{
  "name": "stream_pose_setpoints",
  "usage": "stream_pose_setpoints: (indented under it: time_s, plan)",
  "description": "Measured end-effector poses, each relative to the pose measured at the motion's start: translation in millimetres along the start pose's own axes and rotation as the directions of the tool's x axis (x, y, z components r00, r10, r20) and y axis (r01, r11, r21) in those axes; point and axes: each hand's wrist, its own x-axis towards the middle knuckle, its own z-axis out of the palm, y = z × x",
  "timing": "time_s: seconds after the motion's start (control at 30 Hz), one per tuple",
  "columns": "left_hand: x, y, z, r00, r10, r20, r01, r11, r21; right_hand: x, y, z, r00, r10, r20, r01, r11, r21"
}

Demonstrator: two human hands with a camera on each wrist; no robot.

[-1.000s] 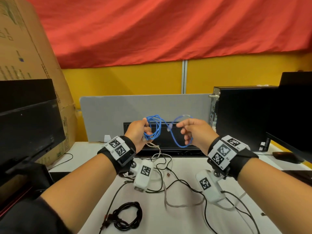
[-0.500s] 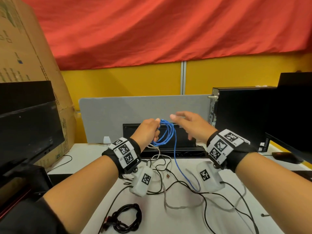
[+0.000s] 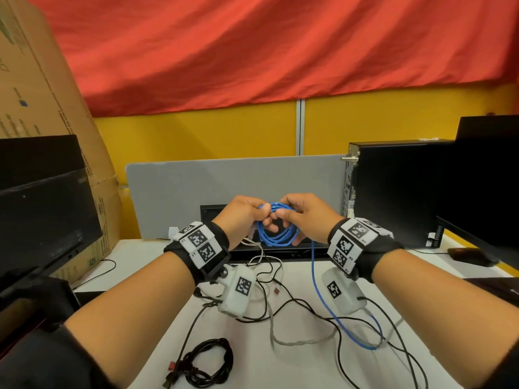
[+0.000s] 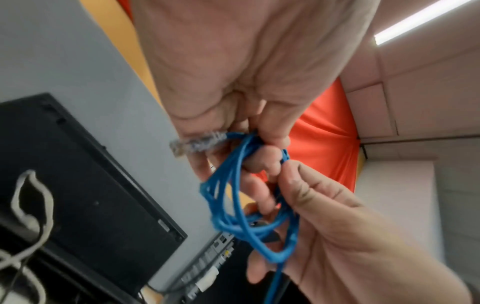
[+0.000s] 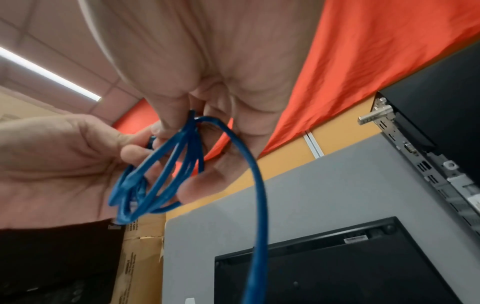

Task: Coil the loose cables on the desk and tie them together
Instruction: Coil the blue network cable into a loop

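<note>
The white tabletop carries a spread of loose black cables, a grey cable and one black cable bundle already coiled near the front edge. Above it, both hands meet at chest height on the blue cable, wound into a small hanging coil. The left hand pinches the top of the loops, with the clear plug sticking out beside its fingers; the right hand has its grip curled round the same top. The unwound tail drops straight down from the right hand's side to the tabletop, so the right hand looks nearer to gather the next loop.
</note>
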Motion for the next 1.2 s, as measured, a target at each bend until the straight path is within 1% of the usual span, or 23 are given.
stream_pose_setpoints:
  time_s: [0.07,0.13,0.2,0.27,0.33,0.4,0.43,0.47,0.53,0.63,0.7,0.73,0.77,0.8,0.83,0.87,0.9,0.93,0.97,1.03,1.07,1.13,1.2]
  plan:
    - [0,-3,4,0.998,-0.066,0.011,0.067,0.983,-0.172,1,2,1,0.999,0.013,-0.037,-0.014,0.999,-0.035]
    - [-1,-4,9,0.992,-0.124,-0.009,0.118,0.961,-0.249,1,3,1,0.997,-0.034,-0.066,0.025,0.99,-0.139]
    - [-2,-5,12,0.99,-0.136,-0.047,0.124,0.97,-0.21,-1,2,3,0.995,-0.079,-0.061,0.065,0.978,-0.198]
    - [-2,-4,14,0.991,-0.087,-0.097,0.077,0.991,-0.108,-3,-1,3,0.995,-0.093,-0.047,0.082,0.976,-0.202]
    - [-1,-4,15,0.991,-0.034,-0.129,0.024,0.997,-0.075,-3,-5,0,0.998,-0.042,-0.051,0.034,0.988,-0.148]
    - [0,-3,14,0.986,-0.022,-0.166,0.002,0.993,-0.118,-2,-10,-7,0.993,0.099,-0.064,-0.095,0.994,0.051]
    - [0,-3,13,0.983,-0.022,-0.18,-0.003,0.99,-0.139,-3,-11,-10,0.988,0.141,-0.066,-0.131,0.982,0.135]
    - [1,-3,11,0.982,-0.023,-0.186,-0.006,0.988,-0.153,-4,-10,-13,0.987,0.14,-0.085,-0.126,0.981,0.149]
    - [0,-4,9,0.985,-0.023,-0.169,-0.008,0.984,-0.177,-6,-7,-19,0.986,0.056,-0.155,-0.061,0.998,-0.028]
    - [-3,-6,12,0.993,-0.005,-0.117,-0.022,0.972,-0.234,-7,-7,-22,0.967,-0.073,-0.245,-0.02,0.934,-0.358]
    - [-3,-7,17,0.993,0.016,-0.114,-0.045,0.966,-0.254,-6,-10,-19,0.958,-0.106,-0.265,-0.022,0.898,-0.44]
    - [-3,-8,19,0.991,0.025,-0.131,-0.058,0.965,-0.256,-6,-11,-17,0.957,-0.083,-0.276,-0.039,0.912,-0.408]
    - [-2,-8,21,0.987,0.031,-0.156,-0.07,0.965,-0.251,-4,-12,-15,0.956,-0.027,-0.291,-0.07,0.946,-0.317]
    - [-1,-8,22,0.982,0.037,-0.185,-0.082,0.967,-0.241,-3,-13,-13,0.952,0.064,-0.3,-0.117,0.979,-0.164]
    - [0,-8,24,0.975,0.046,-0.215,-0.096,0.97,-0.226,-3,-16,-10,0.944,0.173,-0.282,-0.168,0.985,0.043]
    - [1,-8,25,0.968,0.059,-0.243,-0.111,0.973,-0.205,-3,-21,-6,0.935,0.272,-0.229,-0.209,0.941,0.265]
    - [2,-8,25,0.961,0.074,-0.265,-0.126,0.975,-0.183,-5,-26,-3,0.932,0.326,-0.16,-0.228,0.869,0.44]
    - [2,-7,26,0.955,0.089,-0.282,-0.139,0.977,-0.162,-6,-29,-1,0.937,0.336,-0.097,-0.236,0.812,0.534]
    - [2,-7,26,0.951,0.101,-0.291,-0.148,0.978,-0.145,-7,-30,0,0.948,0.316,-0.048,-0.239,0.8,0.55]
    - [3,-6,27,0.951,0.111,-0.288,-0.152,0.981,-0.124,-11,-30,5,0.966,0.258,-0.007,-0.219,0.834,0.507]
    - [3,-6,29,0.953,0.11,-0.283,-0.147,0.982,-0.115,-11,-27,7,0.962,0.272,-0.037,-0.225,0.857,0.463]
    - [4,-6,31,0.954,0.102,-0.281,-0.128,0.989,-0.074,-9,-24,13,0.927,0.336,-0.168,-0.257,0.894,0.368]
    - [6,-7,32,0.955,0.095,-0.282,-0.104,0.994,-0.019,-6,-23,19,0.917,0.328,-0.226,-0.269,0.928,0.258]
